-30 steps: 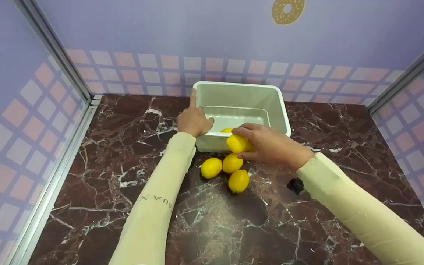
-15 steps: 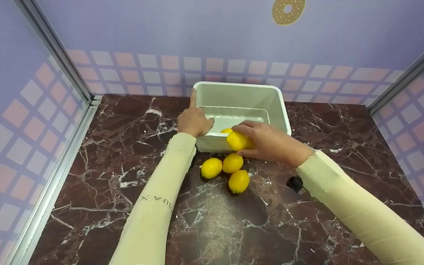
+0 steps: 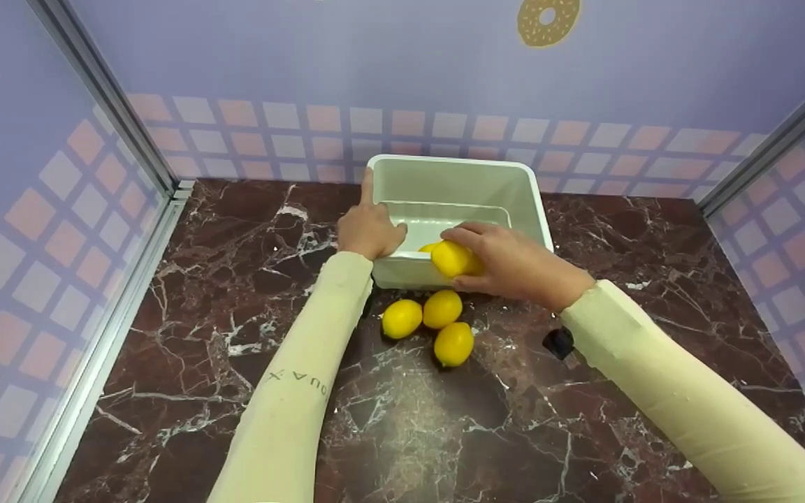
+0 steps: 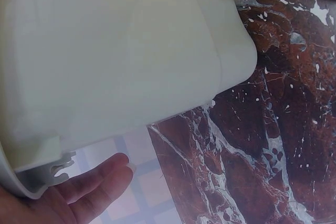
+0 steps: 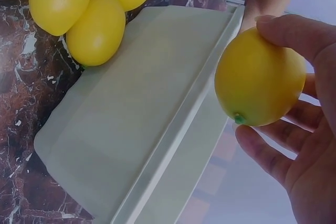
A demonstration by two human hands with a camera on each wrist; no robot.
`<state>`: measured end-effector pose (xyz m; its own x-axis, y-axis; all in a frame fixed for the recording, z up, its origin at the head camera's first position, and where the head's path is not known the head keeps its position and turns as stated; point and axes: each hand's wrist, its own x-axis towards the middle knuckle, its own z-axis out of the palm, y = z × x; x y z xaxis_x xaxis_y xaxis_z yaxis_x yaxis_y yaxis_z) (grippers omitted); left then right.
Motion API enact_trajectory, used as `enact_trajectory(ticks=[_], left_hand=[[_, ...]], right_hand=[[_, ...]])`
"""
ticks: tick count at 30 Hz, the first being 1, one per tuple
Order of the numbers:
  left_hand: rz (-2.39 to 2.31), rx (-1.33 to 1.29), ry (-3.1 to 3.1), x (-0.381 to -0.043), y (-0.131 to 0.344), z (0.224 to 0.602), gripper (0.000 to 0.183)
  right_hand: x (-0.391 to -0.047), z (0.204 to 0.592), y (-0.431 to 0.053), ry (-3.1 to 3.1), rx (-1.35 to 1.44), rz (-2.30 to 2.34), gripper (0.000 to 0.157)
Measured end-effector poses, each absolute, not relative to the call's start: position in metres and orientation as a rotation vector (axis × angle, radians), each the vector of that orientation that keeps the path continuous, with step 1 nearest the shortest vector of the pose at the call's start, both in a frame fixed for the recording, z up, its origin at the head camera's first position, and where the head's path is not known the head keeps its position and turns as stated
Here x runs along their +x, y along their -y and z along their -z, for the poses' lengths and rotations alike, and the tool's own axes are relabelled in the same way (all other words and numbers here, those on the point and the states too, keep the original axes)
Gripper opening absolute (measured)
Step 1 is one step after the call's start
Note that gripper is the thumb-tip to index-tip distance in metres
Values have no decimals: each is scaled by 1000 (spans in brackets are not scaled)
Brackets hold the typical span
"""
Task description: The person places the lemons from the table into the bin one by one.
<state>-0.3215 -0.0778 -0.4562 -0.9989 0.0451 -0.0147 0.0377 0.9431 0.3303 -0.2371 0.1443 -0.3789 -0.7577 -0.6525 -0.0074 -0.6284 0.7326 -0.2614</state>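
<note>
bright, even light; soft glare on the marble tabletop [image 3: 409, 419]

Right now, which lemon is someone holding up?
The lemon in the right hand; three others lie on the tabletop, and another shows inside the pale bin.

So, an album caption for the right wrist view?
A right hand holds a lemon near the rim of a pale bin, three more lemons on the marbled tabletop.
</note>
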Motion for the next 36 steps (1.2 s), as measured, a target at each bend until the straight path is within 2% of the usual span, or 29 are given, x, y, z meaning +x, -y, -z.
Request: enact_trajectory(ticks=[16,20,36], left_hand=[[-508,64,-3073,-321,77,456,54],[-511,65,-3080,-320,77,456,50],[-508,57,-3067,-320,77,454,54]], right_hand=[[-247,378,-145,-2868,-1017,345,58],[-249,378,-145,-2871,-1014,349,58],[-255,376,-140,-2886,-1040,327,59]])
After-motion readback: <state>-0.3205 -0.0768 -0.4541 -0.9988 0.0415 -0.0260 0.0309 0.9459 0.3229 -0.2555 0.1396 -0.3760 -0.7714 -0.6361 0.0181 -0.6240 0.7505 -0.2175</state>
